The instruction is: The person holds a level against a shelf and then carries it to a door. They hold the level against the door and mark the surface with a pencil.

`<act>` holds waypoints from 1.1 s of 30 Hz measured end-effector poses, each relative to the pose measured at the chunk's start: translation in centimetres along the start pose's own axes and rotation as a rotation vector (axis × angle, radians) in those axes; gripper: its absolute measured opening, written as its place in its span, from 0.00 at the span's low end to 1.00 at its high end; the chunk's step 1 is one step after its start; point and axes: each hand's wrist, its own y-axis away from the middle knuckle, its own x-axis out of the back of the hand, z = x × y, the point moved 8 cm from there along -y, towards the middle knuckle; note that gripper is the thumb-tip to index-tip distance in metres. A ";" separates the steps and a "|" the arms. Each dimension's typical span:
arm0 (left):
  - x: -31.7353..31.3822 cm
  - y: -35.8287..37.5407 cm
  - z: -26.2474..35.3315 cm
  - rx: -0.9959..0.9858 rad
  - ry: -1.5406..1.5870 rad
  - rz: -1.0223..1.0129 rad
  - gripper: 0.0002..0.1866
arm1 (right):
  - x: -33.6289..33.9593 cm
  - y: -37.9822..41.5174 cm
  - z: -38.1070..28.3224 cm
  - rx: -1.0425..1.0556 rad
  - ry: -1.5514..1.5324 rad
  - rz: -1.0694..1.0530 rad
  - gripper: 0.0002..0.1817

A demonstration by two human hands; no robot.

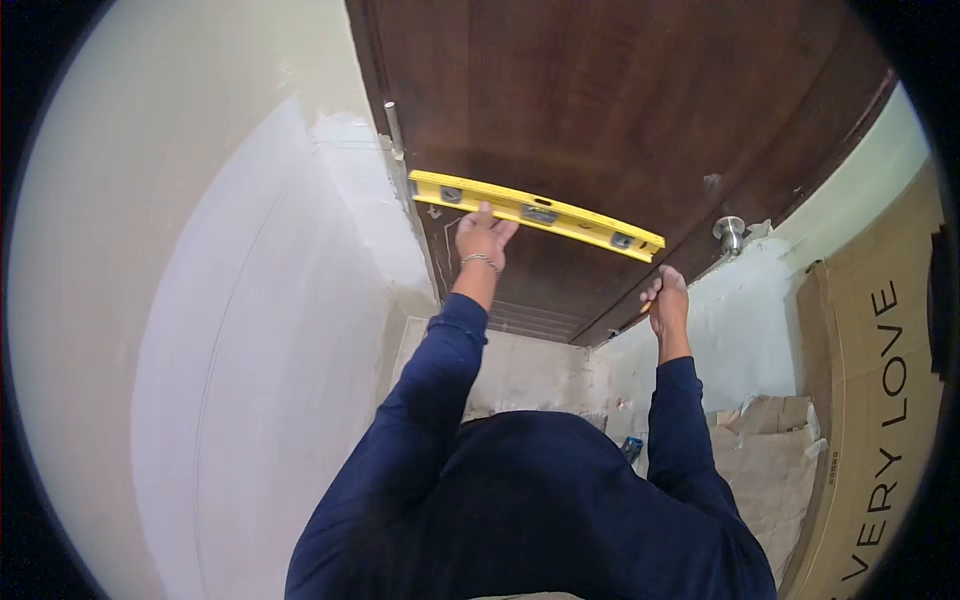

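Note:
A yellow spirit level [575,224] lies across the dark brown wooden door [610,90], its right end lower in the view than its left. My left hand [483,240], with a bracelet at the wrist, grips the level's lower edge left of its middle vial. Just below the level's right end is my right hand [669,300]. Its fingers are curled round a thin yellow-orange pencil [646,307], of which only a short piece shows.
A round metal doorknob [731,236] sticks out at the door's right side. A hinge [393,128] shows on the left edge. Left stands a patched white wall [270,300]. Printed cardboard [870,400] leans at the right, with torn paper [775,450] on the floor.

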 end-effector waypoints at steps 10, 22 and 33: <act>-8.0 1.9 -8.3 0.041 0.052 -0.016 0.14 | 0.4 -3.2 -6.7 -0.033 0.069 -0.003 0.29; -10.4 1.0 -9.8 -0.004 0.056 -0.088 0.13 | 3.4 -7.4 -5.6 -0.051 0.002 0.021 0.17; -10.0 0.8 -9.5 -0.068 -0.007 -0.079 0.18 | 3.2 -8.1 -4.8 -0.002 0.039 -0.026 0.18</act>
